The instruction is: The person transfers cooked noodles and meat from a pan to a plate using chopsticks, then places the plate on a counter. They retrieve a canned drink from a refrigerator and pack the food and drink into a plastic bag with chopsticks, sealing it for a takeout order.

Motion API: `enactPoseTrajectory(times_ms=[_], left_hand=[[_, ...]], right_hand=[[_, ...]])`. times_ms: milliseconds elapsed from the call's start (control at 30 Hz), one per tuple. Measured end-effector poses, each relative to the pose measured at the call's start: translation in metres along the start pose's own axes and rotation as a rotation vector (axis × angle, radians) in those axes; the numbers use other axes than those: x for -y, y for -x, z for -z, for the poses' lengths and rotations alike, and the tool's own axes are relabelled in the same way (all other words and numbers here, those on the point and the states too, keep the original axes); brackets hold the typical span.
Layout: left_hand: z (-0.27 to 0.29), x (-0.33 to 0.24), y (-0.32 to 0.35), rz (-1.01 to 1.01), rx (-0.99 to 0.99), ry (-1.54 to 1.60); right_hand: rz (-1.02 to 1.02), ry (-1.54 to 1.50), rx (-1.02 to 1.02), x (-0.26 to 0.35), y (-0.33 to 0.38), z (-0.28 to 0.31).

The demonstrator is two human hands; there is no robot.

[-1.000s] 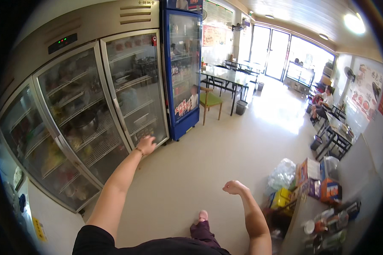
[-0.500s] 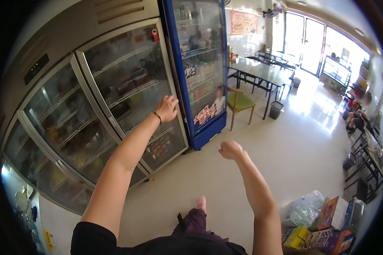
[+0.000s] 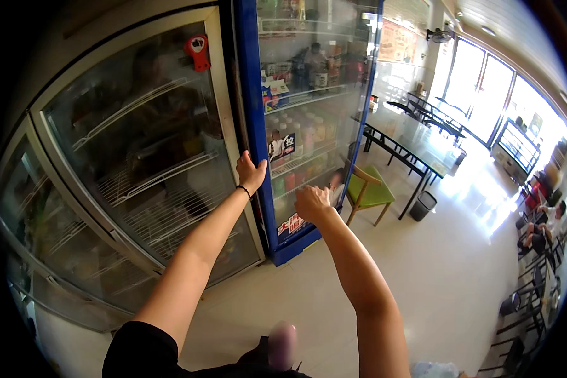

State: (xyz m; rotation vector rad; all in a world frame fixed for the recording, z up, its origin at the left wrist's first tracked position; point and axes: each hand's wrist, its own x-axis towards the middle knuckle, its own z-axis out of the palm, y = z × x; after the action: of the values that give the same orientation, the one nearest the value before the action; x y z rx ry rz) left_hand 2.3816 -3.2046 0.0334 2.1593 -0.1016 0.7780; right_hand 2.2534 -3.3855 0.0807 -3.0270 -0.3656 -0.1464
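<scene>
My left hand (image 3: 251, 173), with a dark band at the wrist, is raised at the left edge of a tall blue-framed drinks fridge (image 3: 252, 94). Its thumb stands apart from the fingers; whether it touches the blue frame I cannot tell. In front of the fridge's glass door is my right hand (image 3: 315, 203), its fingers curled in, the back of the hand toward me. Nothing sticks out of it. Behind the glass, bottles (image 3: 305, 132) and packaged drinks stand on wire shelves. The door looks closed.
Left of the drinks fridge stands a metal-framed glass-door refrigerator (image 3: 223, 208) with a red gadget (image 3: 198, 53) on its glass. To the right are a green-seated chair (image 3: 372, 189), a glass-topped table (image 3: 416, 142) and a bin (image 3: 424, 206). Farther right, people (image 3: 538, 236) sit by dark stools.
I have come nearer the drinks fridge. My left hand has moved from before the metal refrigerator to the blue frame; my right hand has moved up and left before the glass.
</scene>
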Motion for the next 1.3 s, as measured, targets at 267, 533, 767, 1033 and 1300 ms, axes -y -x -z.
enactPoseTrajectory(times_ms=[267,533,767,1033,1300], left_hand=[[-0.048,0.018,-0.03,0.247,-0.286,0.765],[-0.047,0.032,-0.035,0.202,-0.059,0.943],[-0.056,0.015,-0.02,0.164,-0.323,0.826],[-0.049,0.01,-0.007,-0.044,-0.337,0.494],[-0.06,0.002,-0.013,0.113,-0.396,0.913]], right_hand=[[-0.059,-0.471,-0.529,0.008,-0.116,0.003],[-0.091,-0.536,-0.709,0.057,-0.165,0.043],[0.034,-0.535,-0.84,0.058,-0.164,0.04],[0.183,-0.303,-0.861,0.07,-0.204,0.016],[0.327,-0.292,-0.961,0.062,-0.217,0.0]])
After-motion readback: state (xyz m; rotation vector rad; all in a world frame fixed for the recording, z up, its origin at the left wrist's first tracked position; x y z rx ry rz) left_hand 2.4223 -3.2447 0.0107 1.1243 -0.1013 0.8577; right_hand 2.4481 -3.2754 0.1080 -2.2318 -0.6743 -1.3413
